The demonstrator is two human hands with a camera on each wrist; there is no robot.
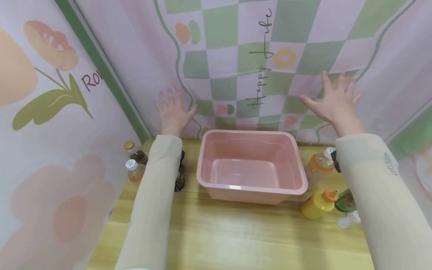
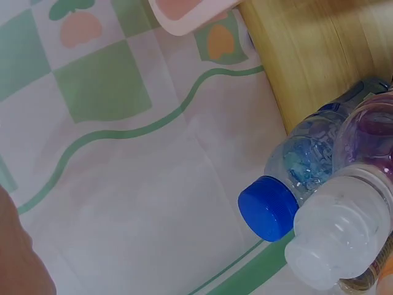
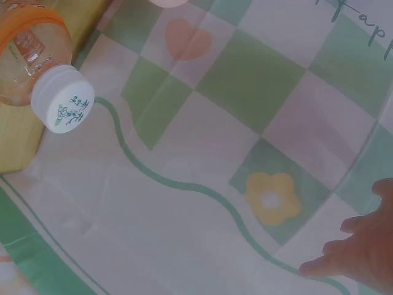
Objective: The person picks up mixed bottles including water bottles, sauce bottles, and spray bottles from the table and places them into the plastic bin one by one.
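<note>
Both arms reach forward over a wooden table. My left hand is raised with fingers spread, in front of the patterned cloth backdrop and holding nothing. My right hand is raised the same way on the right, fingers spread and empty; its fingers show against the cloth in the right wrist view. An empty pink plastic tub stands on the table between the two forearms.
Left of the tub stand several bottles, one gold-capped, one white-capped, one blue-capped. To the right are an orange drink bottle, a yellow bottle on its side and a green one. Cloth walls enclose the table.
</note>
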